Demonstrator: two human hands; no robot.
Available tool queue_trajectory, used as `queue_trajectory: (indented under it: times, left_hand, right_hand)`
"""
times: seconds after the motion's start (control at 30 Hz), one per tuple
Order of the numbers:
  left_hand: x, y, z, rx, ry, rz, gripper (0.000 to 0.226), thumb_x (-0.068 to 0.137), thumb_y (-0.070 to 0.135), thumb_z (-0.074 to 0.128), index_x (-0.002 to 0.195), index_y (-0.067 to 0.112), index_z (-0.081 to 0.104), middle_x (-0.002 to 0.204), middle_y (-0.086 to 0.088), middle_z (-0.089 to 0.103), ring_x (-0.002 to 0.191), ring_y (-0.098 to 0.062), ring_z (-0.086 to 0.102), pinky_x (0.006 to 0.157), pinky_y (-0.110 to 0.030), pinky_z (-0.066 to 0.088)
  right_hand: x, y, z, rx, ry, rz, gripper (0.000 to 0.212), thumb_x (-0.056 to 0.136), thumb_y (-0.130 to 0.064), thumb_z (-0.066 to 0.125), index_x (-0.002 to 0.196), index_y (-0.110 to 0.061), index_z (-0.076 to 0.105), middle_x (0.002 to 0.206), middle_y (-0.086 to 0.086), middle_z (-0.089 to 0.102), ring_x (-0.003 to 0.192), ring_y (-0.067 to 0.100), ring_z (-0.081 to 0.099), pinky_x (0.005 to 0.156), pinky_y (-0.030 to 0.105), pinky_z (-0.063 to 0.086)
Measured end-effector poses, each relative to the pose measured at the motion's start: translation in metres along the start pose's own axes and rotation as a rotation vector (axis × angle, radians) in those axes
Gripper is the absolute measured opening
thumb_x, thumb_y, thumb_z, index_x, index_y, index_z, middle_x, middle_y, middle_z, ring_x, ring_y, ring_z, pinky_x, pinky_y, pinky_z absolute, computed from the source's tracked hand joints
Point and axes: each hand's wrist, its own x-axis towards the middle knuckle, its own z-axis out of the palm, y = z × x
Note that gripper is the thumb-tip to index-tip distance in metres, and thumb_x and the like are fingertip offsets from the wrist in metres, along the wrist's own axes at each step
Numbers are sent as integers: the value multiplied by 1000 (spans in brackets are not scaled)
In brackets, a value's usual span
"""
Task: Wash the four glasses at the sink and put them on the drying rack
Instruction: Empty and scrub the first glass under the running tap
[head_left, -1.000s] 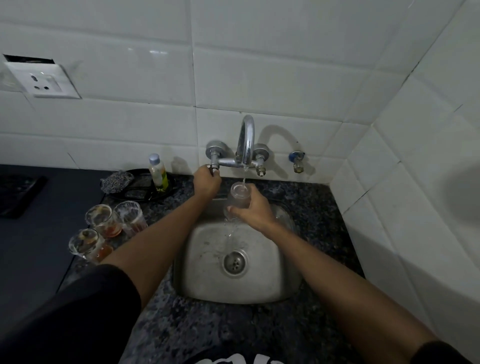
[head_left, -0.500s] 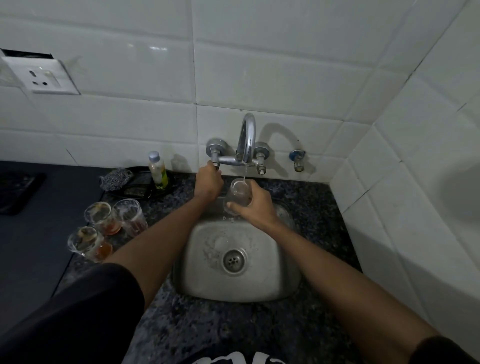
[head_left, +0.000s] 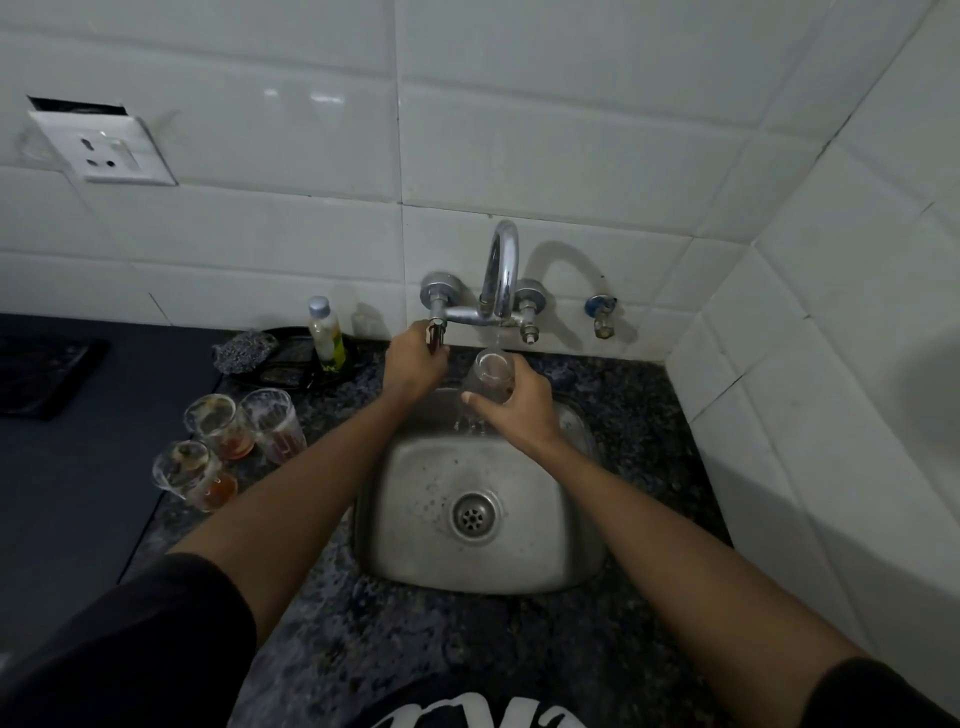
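White tiles back the speckled counter (head_left: 597, 395); right hand (head_left: 519, 410) grips a glass (head_left: 491, 376) over the sink (head_left: 545, 566) (corner wall close right), left hand (head_left: 413, 364) fingers curled round the tap handle (head_left: 436, 330).

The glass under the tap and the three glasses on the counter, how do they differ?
The held glass is gripped by the right hand over the sink; the counter glasses stand free. It takes running water and looks nearly clear; they hold reddish dregs and residue. All are clear tumblers.
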Motion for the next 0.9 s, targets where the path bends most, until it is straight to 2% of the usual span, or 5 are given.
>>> queue_trajectory:
  times: [0.2,0.37,0.5,0.67,0.9]
  left_hand:
    - [-20,0,-17,-14,-2,-12,61,85,18,70,143,7,53,122,-24,69,109,-37,69,94,-48,57]
    - [-36,0,-23,3,-2,0,59,87,21,71,142,8,55,116,-17,73,107,-33,69,93,-44,57]
    - [-49,1,-25,13,-2,5,58,86,22,71,140,9,56,116,-15,73,106,-33,70,92,-44,57]
    - [-58,-2,-27,65,-13,33,57,86,28,72,138,10,57,117,-16,72,104,-35,69,89,-48,57]
    - [-66,-3,-32,86,-3,57,52,86,27,72,134,10,61,118,-16,73,108,-36,69,90,-47,57]
  right_hand:
    - [2,-8,-1,-7,59,23,53,72,-34,95,113,-18,66,105,-3,74,94,10,70,85,29,59]
    - [-2,-10,-2,-14,150,-30,52,74,-38,93,113,-19,65,102,-5,73,91,9,70,82,24,58]
    - [-2,-10,-2,-64,117,3,60,72,-43,93,117,-16,65,103,-2,74,91,13,71,82,32,61]
    - [-8,-18,-1,-10,164,-42,49,75,-41,91,110,-19,66,101,-4,74,91,11,71,81,26,58]
    - [-15,-14,3,-37,169,-15,52,72,-46,91,108,-18,65,101,-3,73,91,14,70,82,37,60]
